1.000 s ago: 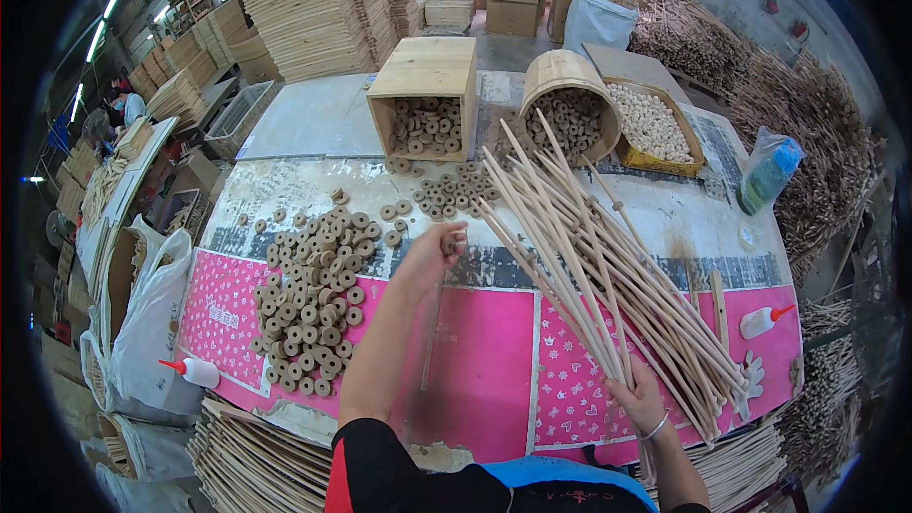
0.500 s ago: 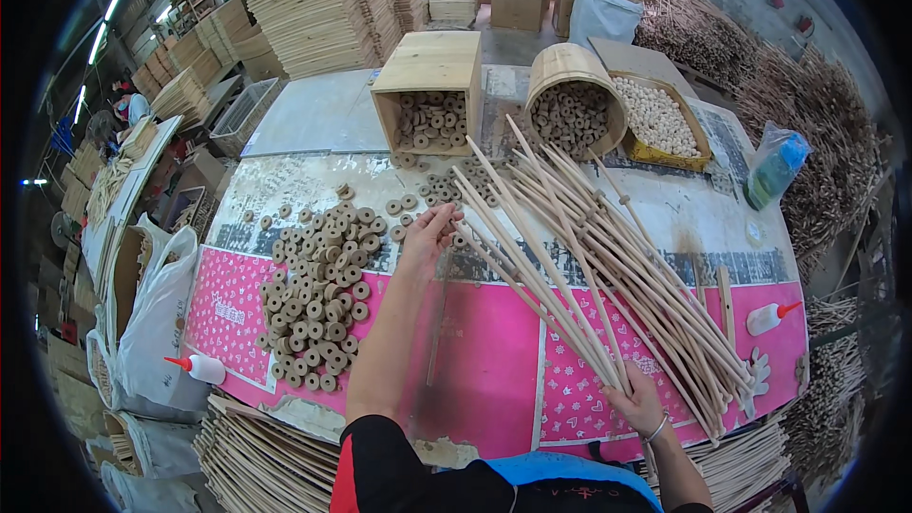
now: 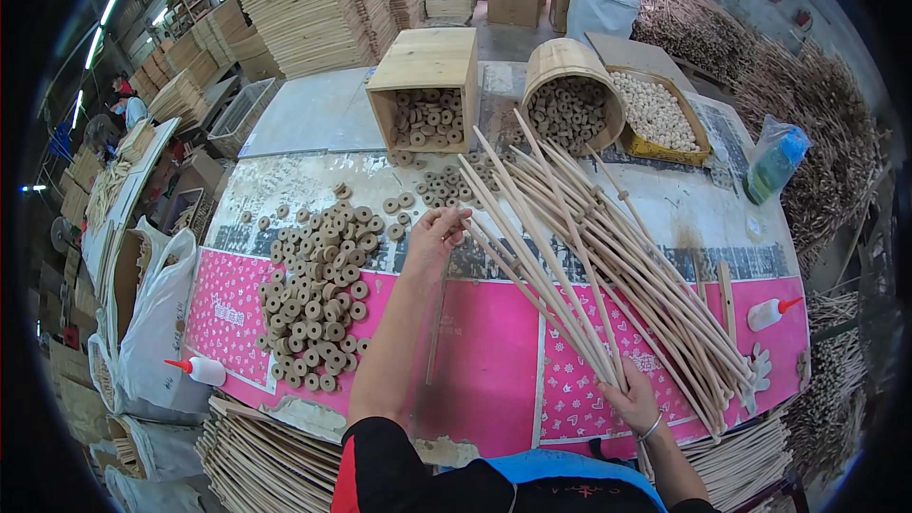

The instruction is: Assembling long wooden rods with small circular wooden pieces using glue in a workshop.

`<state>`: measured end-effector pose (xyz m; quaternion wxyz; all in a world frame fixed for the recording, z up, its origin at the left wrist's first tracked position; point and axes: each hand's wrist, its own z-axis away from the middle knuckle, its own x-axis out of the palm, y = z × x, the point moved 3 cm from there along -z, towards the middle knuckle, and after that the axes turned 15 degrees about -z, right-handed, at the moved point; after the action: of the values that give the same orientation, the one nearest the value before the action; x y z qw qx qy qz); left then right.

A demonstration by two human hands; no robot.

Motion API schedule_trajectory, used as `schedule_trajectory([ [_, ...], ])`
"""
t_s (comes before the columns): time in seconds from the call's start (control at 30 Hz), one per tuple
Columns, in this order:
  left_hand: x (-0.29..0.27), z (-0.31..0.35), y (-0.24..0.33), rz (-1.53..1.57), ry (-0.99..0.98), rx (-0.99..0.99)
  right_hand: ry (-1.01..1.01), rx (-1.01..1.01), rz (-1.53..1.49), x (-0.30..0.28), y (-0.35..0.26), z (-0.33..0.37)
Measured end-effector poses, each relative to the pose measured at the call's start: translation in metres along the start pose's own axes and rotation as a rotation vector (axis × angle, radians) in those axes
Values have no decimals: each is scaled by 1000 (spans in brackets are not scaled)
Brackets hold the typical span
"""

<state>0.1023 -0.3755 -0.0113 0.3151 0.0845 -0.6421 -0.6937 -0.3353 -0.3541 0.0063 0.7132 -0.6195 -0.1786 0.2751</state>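
My right hand (image 3: pixel 635 401) is wrapped round the lower ends of several long, thin wooden sticks (image 3: pixel 560 266), which fan out away from me. At the upper end of the leftmost stick, my left hand (image 3: pixel 437 233) is closed in a pinch; whether a small piece is also between its fingers is hidden. To the left of that hand lies a heap of round wooden rings (image 3: pixel 318 309) with centre holes. Smaller rings (image 3: pixel 442 187) are scattered just beyond it. A larger pile of sticks (image 3: pixel 655 294), some with a ring partway along, rests to the right of the held bunch.
A wooden box (image 3: pixel 423 62) and a wooden tub (image 3: pixel 560 62), both tipped sideways, hold more rings. Beside them stands a yellow tray (image 3: pixel 698 160) of pale beads. White bottles with red tips stand left (image 3: pixel 207 370) and right (image 3: pixel 763 316). A bagged green bottle (image 3: pixel 765 180) stands far right.
My left hand has shifted slightly right and nearer, its fingertips now at the stick's end. The held sticks have tilted a little to the right; my right hand keeps its grip.
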Motion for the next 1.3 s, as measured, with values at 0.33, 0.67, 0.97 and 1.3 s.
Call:
schedule_trajectory([
  [0.33, 37, 33, -14, -187, 142, 41, 43, -1, 0, 5, -6, -2],
  [0.67, 41, 36, -7, -140, 101, -38, 55, -43, 52, 7, -7, -2],
  [0.97, 81, 76, -34, -515, -334, -132, 95, -118, 162, 6, -8, -15],
  [1.3, 7, 14, 66, -462, 264, 242, 66, -103, 238, -2, -17, -4],
])
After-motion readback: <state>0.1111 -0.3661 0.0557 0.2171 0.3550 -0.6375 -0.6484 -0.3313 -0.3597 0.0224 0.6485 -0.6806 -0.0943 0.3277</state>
